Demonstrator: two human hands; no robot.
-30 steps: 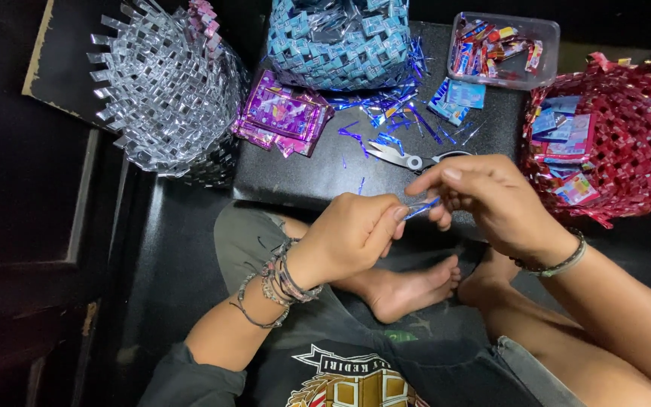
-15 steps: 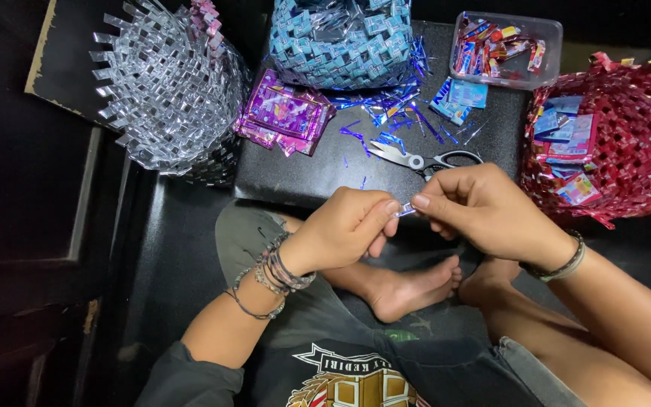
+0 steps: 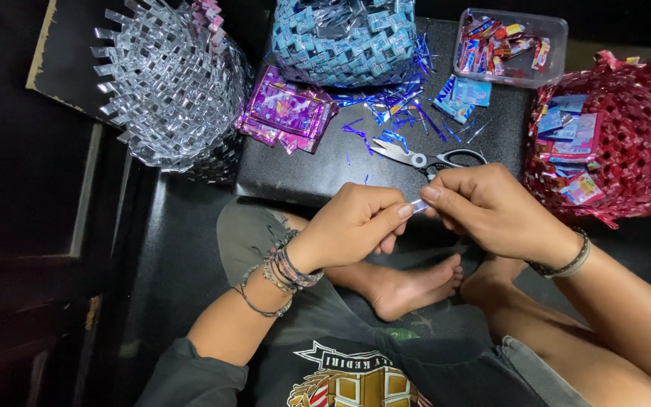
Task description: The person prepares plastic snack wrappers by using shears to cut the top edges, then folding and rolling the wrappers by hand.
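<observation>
Silver woven basket point(image 3: 171, 90); blue woven basket point(image 3: 344, 38); red woven basket point(image 3: 623, 136); purple wrappers point(image 3: 286, 109); black tabletop point(image 3: 318, 169).

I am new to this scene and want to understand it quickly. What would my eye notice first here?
First, the two hands meeting at the centre: the left hand and right hand pinch a small folded strip between them. Around them stand three woven baskets: silver at the upper left, blue at the top, red at the right. Scissors lie on the black surface just above the hands.
</observation>
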